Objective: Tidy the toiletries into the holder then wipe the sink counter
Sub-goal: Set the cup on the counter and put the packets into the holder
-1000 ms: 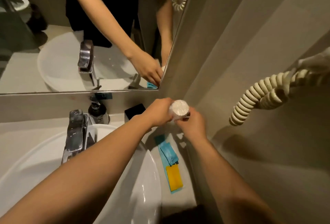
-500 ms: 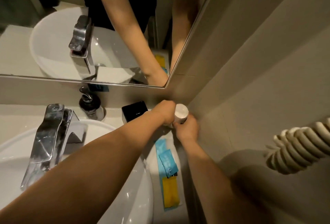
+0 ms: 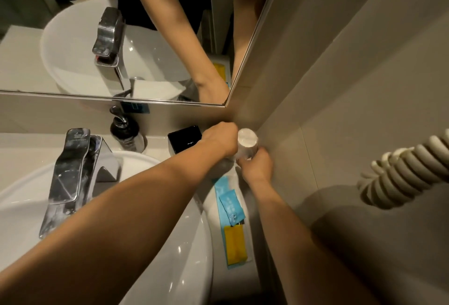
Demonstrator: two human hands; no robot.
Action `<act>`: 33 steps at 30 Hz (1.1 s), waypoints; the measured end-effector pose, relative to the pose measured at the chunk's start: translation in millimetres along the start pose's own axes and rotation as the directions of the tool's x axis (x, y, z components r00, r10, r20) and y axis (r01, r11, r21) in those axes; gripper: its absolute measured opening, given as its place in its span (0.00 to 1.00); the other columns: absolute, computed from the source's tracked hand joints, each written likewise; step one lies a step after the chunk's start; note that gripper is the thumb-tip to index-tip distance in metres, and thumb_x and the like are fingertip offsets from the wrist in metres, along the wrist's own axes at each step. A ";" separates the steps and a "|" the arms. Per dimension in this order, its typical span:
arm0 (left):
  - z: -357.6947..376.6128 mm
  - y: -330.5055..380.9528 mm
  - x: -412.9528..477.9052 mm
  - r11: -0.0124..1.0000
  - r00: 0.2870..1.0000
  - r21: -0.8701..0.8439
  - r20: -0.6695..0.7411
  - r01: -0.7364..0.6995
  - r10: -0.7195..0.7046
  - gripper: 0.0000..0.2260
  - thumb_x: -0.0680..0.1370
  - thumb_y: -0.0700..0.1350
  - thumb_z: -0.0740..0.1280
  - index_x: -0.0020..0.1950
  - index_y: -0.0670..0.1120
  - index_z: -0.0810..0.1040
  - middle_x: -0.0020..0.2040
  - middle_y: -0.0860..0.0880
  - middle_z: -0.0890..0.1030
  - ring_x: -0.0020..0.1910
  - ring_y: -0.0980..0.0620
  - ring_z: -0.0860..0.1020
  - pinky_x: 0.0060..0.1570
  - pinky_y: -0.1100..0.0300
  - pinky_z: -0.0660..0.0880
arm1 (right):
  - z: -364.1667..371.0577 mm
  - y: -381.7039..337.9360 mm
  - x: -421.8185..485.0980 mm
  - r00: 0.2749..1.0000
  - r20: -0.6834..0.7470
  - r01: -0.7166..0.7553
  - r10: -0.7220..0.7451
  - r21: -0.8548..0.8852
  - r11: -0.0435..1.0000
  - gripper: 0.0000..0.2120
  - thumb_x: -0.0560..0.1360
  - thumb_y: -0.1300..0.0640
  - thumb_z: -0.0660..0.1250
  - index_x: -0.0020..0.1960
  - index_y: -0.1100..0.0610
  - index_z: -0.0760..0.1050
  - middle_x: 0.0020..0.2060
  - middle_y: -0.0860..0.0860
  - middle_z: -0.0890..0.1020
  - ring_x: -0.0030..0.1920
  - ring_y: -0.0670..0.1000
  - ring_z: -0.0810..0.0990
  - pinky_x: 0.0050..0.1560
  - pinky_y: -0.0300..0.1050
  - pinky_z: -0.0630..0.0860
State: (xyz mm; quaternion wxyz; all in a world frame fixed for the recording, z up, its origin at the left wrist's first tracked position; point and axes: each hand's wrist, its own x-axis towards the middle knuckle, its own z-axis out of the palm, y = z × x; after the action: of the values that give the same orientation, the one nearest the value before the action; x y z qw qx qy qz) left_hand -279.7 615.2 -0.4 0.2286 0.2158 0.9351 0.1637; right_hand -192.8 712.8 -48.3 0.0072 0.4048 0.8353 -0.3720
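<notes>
both hands remain on white cup (image 3: 247,143) in back corner of desk (image 3: 155,145), beside wall. left hand (image 3: 220,138) wraps cup's left side; right hand (image 3: 256,167) grips lower edge. cup sits lower than one second ago, base up. blue and yellow sachets (image 3: 232,210) unmoved on desk beside basin (image 3: 175,244). black holder (image 3: 184,138) just left of left hand.

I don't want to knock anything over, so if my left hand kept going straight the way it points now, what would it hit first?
The left hand points toward the back corner and is already against the white cup held with the right hand. Past the cup, probably the wall, though depth is unclear.
</notes>
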 end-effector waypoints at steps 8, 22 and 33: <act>-7.9 -13.6 -73.1 0.988 0.956 -0.017 -0.257 -0.151 0.142 0.16 0.76 0.45 0.69 0.63 0.45 0.75 0.59 0.43 0.78 0.56 0.42 0.79 0.47 0.51 0.76 | -8.0 26.1 -55.3 0.999 0.030 -0.017 0.015 0.061 0.998 0.22 0.77 0.56 0.73 0.69 0.58 0.73 0.64 0.55 0.80 0.59 0.55 0.80 0.51 0.43 0.72; 60.8 -38.4 -182.9 0.984 0.955 0.023 -0.242 -0.174 0.174 0.14 0.79 0.54 0.65 0.60 0.48 0.80 0.58 0.48 0.81 0.55 0.48 0.78 0.58 0.52 0.75 | -22.3 60.6 -121.4 0.981 0.187 0.104 -0.046 -0.313 0.944 0.19 0.77 0.48 0.72 0.63 0.56 0.75 0.56 0.52 0.82 0.52 0.53 0.83 0.51 0.51 0.82; 67.2 -125.2 -255.5 0.990 0.923 -0.123 -0.370 0.066 -0.107 0.23 0.79 0.51 0.66 0.72 0.44 0.71 0.74 0.43 0.70 0.74 0.44 0.67 0.71 0.44 0.68 | -14.3 55.5 -143.3 0.969 0.184 0.214 -0.164 -0.300 0.930 0.18 0.79 0.49 0.70 0.65 0.54 0.73 0.60 0.52 0.78 0.55 0.53 0.81 0.50 0.47 0.81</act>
State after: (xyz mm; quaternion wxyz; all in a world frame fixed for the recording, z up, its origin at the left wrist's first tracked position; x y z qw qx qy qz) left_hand -82.4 400.1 -16.4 0.0637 0.1262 0.9599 0.2420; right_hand -54.5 647.6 -27.3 0.1015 0.2856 0.9161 -0.2623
